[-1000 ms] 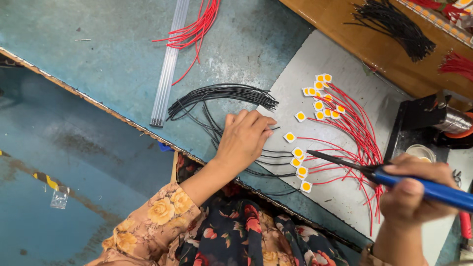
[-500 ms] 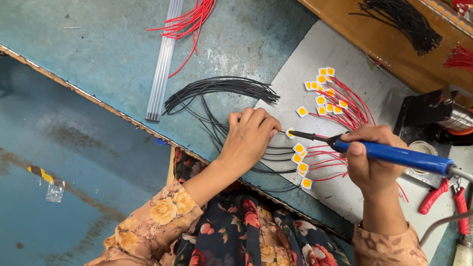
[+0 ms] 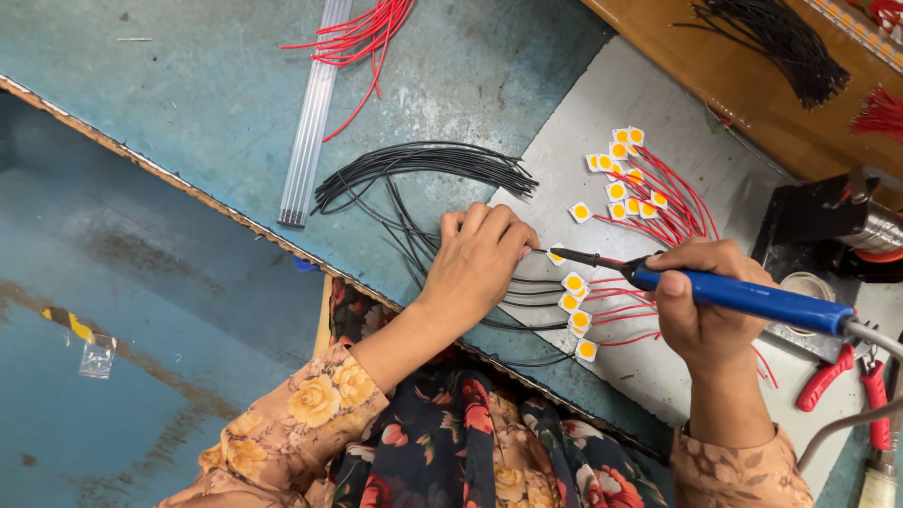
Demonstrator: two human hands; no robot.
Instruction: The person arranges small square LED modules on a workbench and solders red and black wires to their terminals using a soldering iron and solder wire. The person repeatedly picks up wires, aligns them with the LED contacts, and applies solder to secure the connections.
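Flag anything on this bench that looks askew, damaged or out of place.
Nothing looks spilled or broken. The table has worn, scuffed blue paint. A clear scrap lies on the floor. The right hand holds a soldering iron beside the left hand.

Left hand (image 3: 480,259) lies palm-down with fingers curled; right hand (image 3: 705,301) is closed in a fist-like grip.

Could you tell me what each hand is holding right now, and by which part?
The right hand grips the soldering iron by its blue handle. The left hand presses down on black wires; any pinch is hidden.
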